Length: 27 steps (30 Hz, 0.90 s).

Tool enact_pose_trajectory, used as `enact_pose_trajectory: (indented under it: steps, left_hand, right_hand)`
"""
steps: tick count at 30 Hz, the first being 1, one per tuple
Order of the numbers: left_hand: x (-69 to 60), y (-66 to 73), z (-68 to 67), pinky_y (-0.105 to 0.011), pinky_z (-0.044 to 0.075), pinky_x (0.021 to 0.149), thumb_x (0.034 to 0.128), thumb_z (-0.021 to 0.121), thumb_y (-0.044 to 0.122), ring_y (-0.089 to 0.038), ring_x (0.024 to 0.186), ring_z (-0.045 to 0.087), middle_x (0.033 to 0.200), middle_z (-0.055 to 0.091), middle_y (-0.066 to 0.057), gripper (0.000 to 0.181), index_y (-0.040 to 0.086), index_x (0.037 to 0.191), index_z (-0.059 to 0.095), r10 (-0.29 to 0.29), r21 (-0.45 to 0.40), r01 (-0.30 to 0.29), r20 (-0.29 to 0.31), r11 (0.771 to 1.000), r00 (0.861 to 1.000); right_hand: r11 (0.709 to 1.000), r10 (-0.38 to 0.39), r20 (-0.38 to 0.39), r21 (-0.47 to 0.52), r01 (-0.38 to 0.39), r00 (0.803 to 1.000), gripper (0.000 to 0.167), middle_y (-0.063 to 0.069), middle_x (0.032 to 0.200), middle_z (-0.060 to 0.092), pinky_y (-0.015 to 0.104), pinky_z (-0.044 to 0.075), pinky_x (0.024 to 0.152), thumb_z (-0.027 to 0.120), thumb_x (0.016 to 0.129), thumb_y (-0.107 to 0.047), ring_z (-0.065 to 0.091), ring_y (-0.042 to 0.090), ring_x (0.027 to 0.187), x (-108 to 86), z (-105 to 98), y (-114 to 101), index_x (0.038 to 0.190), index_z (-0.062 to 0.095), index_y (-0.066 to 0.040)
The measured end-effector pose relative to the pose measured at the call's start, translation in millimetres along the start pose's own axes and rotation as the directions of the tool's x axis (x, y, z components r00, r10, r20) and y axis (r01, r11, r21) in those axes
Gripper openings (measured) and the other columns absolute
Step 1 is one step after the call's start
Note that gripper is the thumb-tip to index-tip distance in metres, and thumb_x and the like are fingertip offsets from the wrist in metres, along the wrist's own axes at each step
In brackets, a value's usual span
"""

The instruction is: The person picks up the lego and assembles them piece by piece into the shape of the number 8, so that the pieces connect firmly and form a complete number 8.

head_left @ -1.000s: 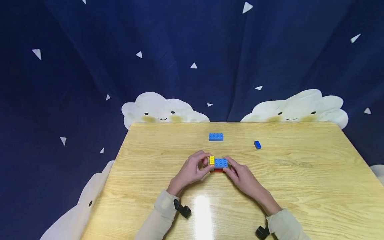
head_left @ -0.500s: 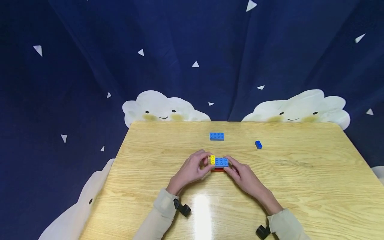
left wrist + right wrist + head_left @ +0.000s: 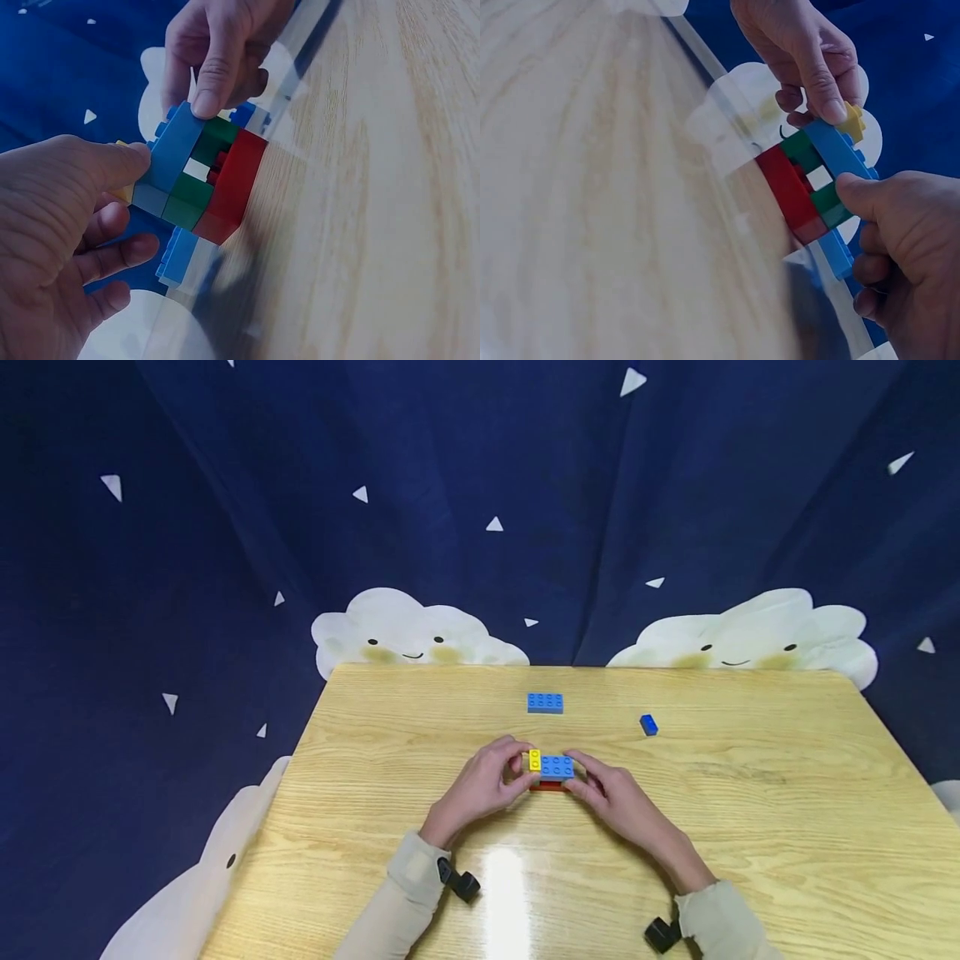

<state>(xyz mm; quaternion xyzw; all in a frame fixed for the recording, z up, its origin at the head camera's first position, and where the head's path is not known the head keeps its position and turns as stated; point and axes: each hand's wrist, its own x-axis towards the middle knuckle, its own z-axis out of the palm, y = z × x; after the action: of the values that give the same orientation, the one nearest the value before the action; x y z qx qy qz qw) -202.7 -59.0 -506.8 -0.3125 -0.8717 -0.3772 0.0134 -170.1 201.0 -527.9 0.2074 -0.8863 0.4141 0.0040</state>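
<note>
A small block stack stands on the table between both hands. At its bottom lies a long red brick (image 3: pixel 232 187), carrying two green bricks (image 3: pixel 187 201) with a gap between them. A long blue brick (image 3: pixel 557 767) bridges the green ones, and a small yellow brick (image 3: pixel 535 761) sits on its left end. My left hand (image 3: pixel 483 783) pinches the yellow brick between thumb and fingers, the thumb also by the blue brick's edge. On the other side, my right hand (image 3: pixel 618 802) pinches the right end of the blue brick, its thumb (image 3: pixel 859 195) on the near face.
Behind the stack lies another long blue brick (image 3: pixel 545 703). A small dark blue brick (image 3: pixel 648 725) rests farther right on the wooden table (image 3: pixel 750 827). Beyond the table's back edge hangs a navy curtain (image 3: pixel 420 552) with clouds and triangles.
</note>
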Motion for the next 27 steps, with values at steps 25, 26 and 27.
enact_pose_trajectory:
  steps: [25, 26, 27]
  left_hand:
    - [-0.2, 0.1, 3.1, -0.023, 0.044, 0.072, 0.0967, 0.077, 0.027, -0.017, 0.078, 0.055, 0.086, 0.057, -0.001, 0.036, 0.007, 0.125, 0.07, -0.015, -0.006, 0.015, -0.005, 1.0, 1.0]
    - [-0.1, 0.3, 3.1, -0.023, 0.045, 0.073, 0.0967, 0.077, 0.027, -0.017, 0.078, 0.055, 0.086, 0.057, -0.001, 0.036, 0.007, 0.125, 0.07, -0.015, -0.005, 0.015, -0.005, 1.0, 1.0]
    - [0.1, 0.5, 3.2, -0.023, 0.045, 0.073, 0.0968, 0.077, 0.027, -0.017, 0.078, 0.055, 0.086, 0.057, -0.001, 0.035, 0.007, 0.125, 0.07, -0.013, -0.003, 0.013, -0.005, 1.0, 1.0]
  right_hand:
    - [0.997, 0.019, -0.092, -0.072, -0.025, 0.996, 0.047, -0.006, 0.066, 0.043, 0.025, 0.034, 0.054, 0.068, 0.103, -0.018, 0.036, 0.006, 0.057, 1.3, -30.0, 31.2, 0.146, 0.058, -0.002]
    - [0.997, 0.022, -0.093, -0.073, -0.029, 0.995, 0.047, -0.006, 0.066, 0.043, 0.025, 0.034, 0.053, 0.068, 0.103, -0.019, 0.035, 0.006, 0.057, 1.3, -30.3, 32.9, 0.146, 0.058, -0.002]
    - [0.997, 0.024, -0.095, -0.077, -0.032, 0.995, 0.047, -0.006, 0.066, 0.043, 0.025, 0.034, 0.053, 0.068, 0.104, -0.019, 0.035, 0.006, 0.057, 1.3, -30.7, 34.6, 0.146, 0.058, -0.002]
